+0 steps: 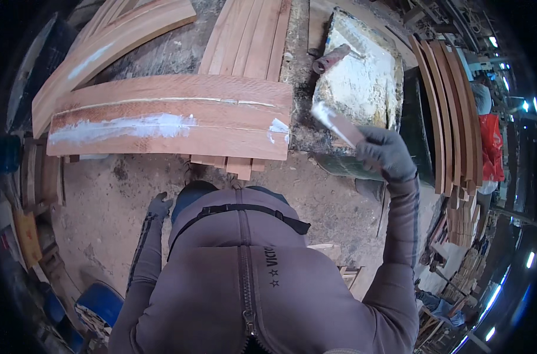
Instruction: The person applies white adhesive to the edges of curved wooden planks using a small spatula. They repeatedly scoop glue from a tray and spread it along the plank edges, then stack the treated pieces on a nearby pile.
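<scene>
My right hand [385, 152], in a grey glove, grips a flat wooden stick [346, 129] whose far end is coated in white paste. The stick's tip is over the near left part of a paste-covered board [361, 84], on which a dirty cylindrical piece [332, 58] lies. My left hand [160, 205], gloved too, hangs low at my side, near my hip; its fingers are hard to make out. In front of me a wide curved wooden panel [233, 115] lies across several long boards [250, 40], with white paste smeared along its seam and at its right end.
Another curved wooden piece [131, 44] with a white smear lies at the upper left. Curved wooden slats [450, 119] stand stacked at the right. A blue barrel [100, 303] is at the lower left. A person [482, 95] is at the far right, near a red bag [492, 146].
</scene>
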A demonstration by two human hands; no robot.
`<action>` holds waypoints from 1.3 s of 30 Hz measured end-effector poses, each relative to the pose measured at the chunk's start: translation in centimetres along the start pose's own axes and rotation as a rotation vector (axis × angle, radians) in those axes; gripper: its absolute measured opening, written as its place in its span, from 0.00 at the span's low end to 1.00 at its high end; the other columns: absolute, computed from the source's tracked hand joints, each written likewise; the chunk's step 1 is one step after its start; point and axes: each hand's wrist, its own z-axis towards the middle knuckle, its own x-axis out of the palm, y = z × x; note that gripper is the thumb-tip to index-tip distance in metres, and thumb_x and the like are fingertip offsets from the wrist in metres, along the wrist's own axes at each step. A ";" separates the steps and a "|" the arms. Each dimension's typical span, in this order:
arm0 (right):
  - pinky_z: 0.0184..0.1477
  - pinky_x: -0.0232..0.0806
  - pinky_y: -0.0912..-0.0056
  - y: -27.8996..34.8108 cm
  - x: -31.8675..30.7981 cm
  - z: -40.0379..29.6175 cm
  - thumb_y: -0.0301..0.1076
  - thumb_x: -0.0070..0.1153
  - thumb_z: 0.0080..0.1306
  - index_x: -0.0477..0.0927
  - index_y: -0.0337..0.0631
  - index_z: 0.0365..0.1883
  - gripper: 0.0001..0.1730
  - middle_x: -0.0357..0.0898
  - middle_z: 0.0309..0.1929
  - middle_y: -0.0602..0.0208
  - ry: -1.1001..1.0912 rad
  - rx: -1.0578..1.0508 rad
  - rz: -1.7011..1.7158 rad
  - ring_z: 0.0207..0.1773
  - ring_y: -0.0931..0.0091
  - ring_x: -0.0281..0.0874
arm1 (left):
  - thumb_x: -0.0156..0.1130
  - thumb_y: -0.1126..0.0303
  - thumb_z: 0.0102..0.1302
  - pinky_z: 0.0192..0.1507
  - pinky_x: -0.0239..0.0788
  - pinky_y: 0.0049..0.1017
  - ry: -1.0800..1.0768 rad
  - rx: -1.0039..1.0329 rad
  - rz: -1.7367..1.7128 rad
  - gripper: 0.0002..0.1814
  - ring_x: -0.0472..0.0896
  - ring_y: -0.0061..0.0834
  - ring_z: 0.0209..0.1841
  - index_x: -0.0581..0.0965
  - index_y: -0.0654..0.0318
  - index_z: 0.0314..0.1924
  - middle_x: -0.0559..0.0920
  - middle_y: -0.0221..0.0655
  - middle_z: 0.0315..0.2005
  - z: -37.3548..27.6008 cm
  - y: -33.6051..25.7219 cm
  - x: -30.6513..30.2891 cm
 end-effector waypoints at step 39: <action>0.29 0.62 0.70 -2.5 7.1 1.9 0.22 0.54 0.46 0.81 0.59 0.35 0.20 0.72 0.29 0.67 -0.244 -0.653 -0.902 0.31 0.69 0.70 | 0.57 0.64 0.51 0.22 0.68 0.25 0.004 0.004 0.050 0.30 0.74 0.25 0.19 0.65 0.60 0.56 0.78 0.40 0.29 -1.6 -1.3 0.1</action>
